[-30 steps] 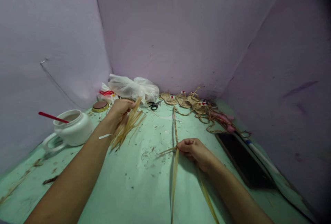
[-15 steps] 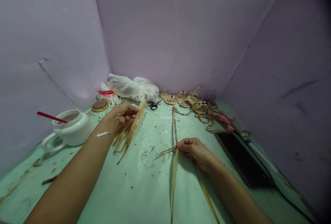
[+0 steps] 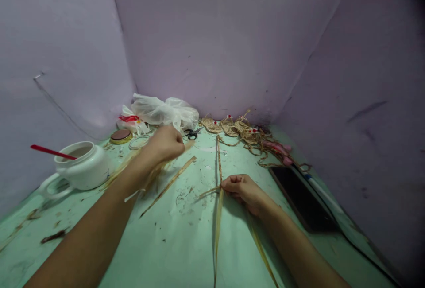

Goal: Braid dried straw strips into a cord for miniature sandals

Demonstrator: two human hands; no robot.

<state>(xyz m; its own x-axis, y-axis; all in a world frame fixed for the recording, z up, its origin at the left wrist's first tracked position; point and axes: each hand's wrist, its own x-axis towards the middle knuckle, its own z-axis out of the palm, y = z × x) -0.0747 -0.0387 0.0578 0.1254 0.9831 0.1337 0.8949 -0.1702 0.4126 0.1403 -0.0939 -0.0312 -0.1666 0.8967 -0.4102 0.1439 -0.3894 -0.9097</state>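
My right hand (image 3: 241,190) pinches the lower end of a thin braided cord (image 3: 219,159) of dried plant fibre. From that pinch, one short strand points left and a long flat strip (image 3: 217,230) runs toward me. Another long strip (image 3: 260,248) hangs below my right wrist. My left hand (image 3: 169,144) is curled into a fist over a bundle of dried strips (image 3: 156,175), whose pale tip shows just past the knuckles; its fingertips are hidden. One separate dried strip (image 3: 169,186) lies on the green table right of the bundle.
A white mug (image 3: 86,168) with a red stick stands at left, near a round lid (image 3: 121,136). At the back are a plastic bag (image 3: 166,113), scissors (image 3: 192,133) and woven pieces with red beads (image 3: 229,126). On the right lie a phone (image 3: 302,199) and a cable (image 3: 365,252).
My left hand has lowered the bundle and turned knuckles up over it. A single strip now lies apart on the table. My right hand keeps its pinch; the view has shifted slightly.
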